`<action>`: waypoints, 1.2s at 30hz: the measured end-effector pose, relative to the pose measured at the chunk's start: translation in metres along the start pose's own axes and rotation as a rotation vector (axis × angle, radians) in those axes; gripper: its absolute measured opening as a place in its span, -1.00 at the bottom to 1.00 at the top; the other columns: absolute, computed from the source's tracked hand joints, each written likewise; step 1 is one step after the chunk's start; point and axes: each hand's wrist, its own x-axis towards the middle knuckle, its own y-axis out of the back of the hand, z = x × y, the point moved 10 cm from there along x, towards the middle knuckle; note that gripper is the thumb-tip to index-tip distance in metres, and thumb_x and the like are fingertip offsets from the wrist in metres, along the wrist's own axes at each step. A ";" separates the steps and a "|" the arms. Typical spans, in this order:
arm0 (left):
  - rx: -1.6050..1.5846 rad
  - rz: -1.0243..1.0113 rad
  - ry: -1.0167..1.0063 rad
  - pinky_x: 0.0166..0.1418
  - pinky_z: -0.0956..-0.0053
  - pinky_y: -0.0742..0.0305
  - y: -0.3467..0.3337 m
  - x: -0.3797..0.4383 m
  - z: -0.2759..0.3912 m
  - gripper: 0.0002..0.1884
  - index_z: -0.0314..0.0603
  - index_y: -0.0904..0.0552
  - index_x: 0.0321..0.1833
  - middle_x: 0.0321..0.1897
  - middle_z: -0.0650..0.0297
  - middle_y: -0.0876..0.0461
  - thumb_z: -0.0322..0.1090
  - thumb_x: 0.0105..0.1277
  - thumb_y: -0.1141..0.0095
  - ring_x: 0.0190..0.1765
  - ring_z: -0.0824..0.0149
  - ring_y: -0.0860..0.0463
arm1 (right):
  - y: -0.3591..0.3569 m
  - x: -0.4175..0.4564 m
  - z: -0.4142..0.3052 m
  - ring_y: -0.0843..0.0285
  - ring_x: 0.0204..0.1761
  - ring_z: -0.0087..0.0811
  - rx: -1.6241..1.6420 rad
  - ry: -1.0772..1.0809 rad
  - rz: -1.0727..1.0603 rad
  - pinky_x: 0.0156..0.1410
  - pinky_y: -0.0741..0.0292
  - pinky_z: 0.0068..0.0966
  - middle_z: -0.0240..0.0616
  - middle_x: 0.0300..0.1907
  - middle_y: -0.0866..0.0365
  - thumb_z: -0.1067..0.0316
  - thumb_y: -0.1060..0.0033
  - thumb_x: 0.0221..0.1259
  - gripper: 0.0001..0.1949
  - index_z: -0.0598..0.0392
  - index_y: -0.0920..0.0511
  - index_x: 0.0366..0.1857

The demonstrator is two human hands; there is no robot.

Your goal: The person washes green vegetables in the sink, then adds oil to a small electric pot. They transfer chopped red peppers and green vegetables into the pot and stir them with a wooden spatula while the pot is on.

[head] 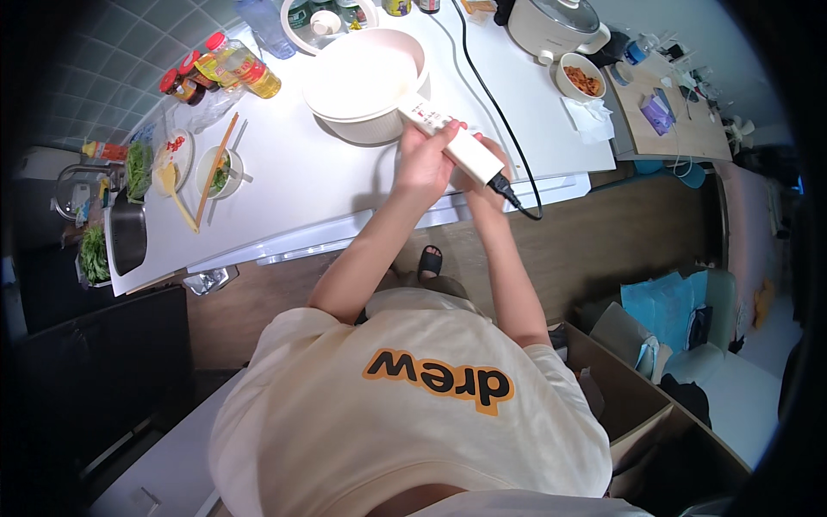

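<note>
A cream-white electric pot (368, 126) stands on the white counter before me, its long white handle (475, 155) pointing towards my body. My left hand (426, 155) grips the handle midway, its thumb on top near the printed marks. On the handle's far side, my right hand (488, 161) rests around its end, partly hidden behind it. A black power plug (502, 186) sits in the handle's end, and its black cord (494, 97) loops back over the counter. Behind the pot lies a round lid with a white knob (325, 23).
On the left are an oil bottle (255, 72), red-lidded jars (182, 87), a bowl of greens with chopsticks (218, 173), a plate (174, 158) with a spatula and a sink (128, 232). At right stand a white cooker (549, 29) and a bowl of reddish food (581, 77).
</note>
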 end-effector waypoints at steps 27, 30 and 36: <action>0.353 0.012 -0.142 0.14 0.05 -0.65 0.016 -0.101 0.148 -0.56 -0.40 -0.32 0.27 0.12 -0.01 -0.51 -0.35 0.43 -0.10 0.20 0.01 -0.59 | -0.166 -0.013 -0.105 -0.66 -0.21 -0.16 0.029 0.710 -0.613 -0.09 -0.62 -0.28 -0.11 -0.26 -0.65 0.43 -0.24 -0.10 -0.77 0.11 -0.69 -0.27; 0.364 0.002 -0.112 0.12 0.10 -0.67 0.020 -0.101 0.151 -0.60 -0.40 -0.36 0.23 0.09 0.00 -0.53 -0.35 0.44 -0.09 0.17 0.04 -0.61 | -0.128 -0.029 -0.095 -0.70 -0.21 -0.28 -0.017 1.064 -0.594 -0.07 -0.65 -0.40 -0.17 -0.20 -0.69 0.47 -0.26 -0.06 -0.70 0.10 -0.72 -0.16; 0.333 0.047 -0.154 0.10 0.14 -0.67 0.024 -0.119 0.155 -0.65 -0.38 -0.39 0.21 0.06 0.05 -0.54 -0.37 0.45 -0.05 0.12 0.09 -0.63 | -0.081 0.146 -0.059 -0.68 -0.24 0.03 -0.438 0.663 -0.016 -0.09 -0.62 -0.16 0.09 -0.28 -0.65 0.47 -0.01 0.20 -0.84 0.25 -0.64 -0.31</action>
